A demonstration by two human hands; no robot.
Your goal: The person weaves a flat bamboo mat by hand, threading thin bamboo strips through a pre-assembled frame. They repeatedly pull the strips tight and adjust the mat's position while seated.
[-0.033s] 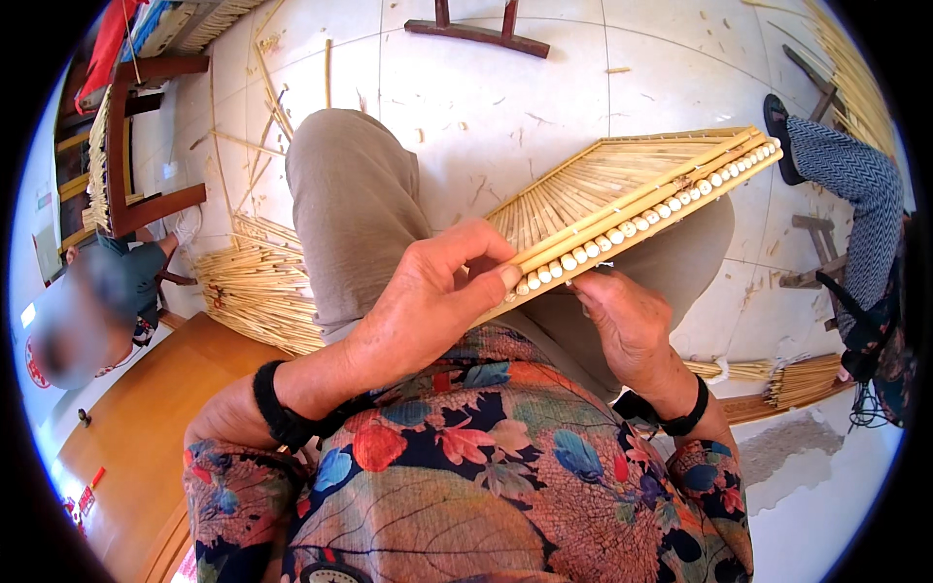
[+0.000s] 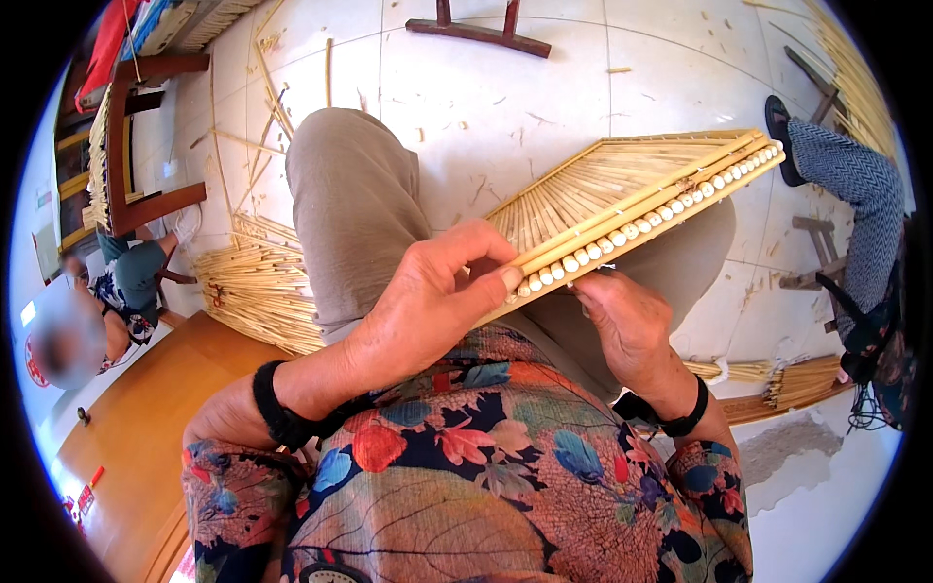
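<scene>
A panel of pale yellow stalks (image 2: 569, 189) rests tilted over my right knee. Along its near edge runs a row of round white cut stalk ends (image 2: 627, 231), set between slim strips. At the edge's lower left end, my left hand (image 2: 428, 291) pinches the border with thumb on top and fingers curled behind. My right hand (image 2: 627, 321) is closed just below the near edge, its thumb drawn up to the fingers. The panel partly hides those fingertips, and anything held there cannot be made out.
Loose stalks (image 2: 258, 291) lie heaped left of my left knee, beside a brown wooden board (image 2: 146, 408). A dark wooden frame (image 2: 121, 146) stands at the far left. One person sits left; another person's patterned leg (image 2: 846, 185) is at right. Stalk scraps dot the tiled floor (image 2: 466, 78).
The panel's far right tip has dipped very slightly. At the left, the seated person's arm and body have shifted. My hands look the same.
</scene>
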